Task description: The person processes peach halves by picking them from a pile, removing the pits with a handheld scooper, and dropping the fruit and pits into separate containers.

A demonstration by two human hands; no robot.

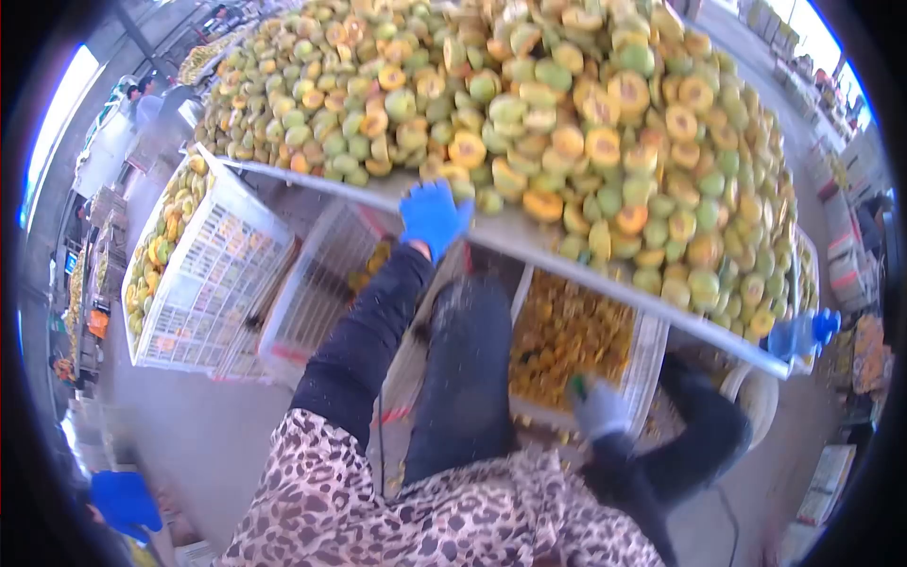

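A large heap of halved green-yellow fruit with orange flesh (605, 146), much like peaches, covers the tabletop. My left hand (433, 215), in a blue glove, reaches to the table's near edge (529, 248) and touches or nearly touches the lowest fruit. Its thumb stands apart from the fingers, and I see nothing held in it. Lower right, my right hand (602, 412) wears a pale grey glove and closes round a small green object (578, 386), blurred and mostly hidden. That hand is over the near side of a crate of orange-brown pieces (572, 331) under the table.
A tall white crate full of fruit (213, 274) stands at the left. Beside it, a lower crate (316, 274) sits under the table. A blue-capped bottle (803, 333) is at the table's right corner. A white bucket (756, 402) stands below. Another person's blue glove (128, 503) shows lower left.
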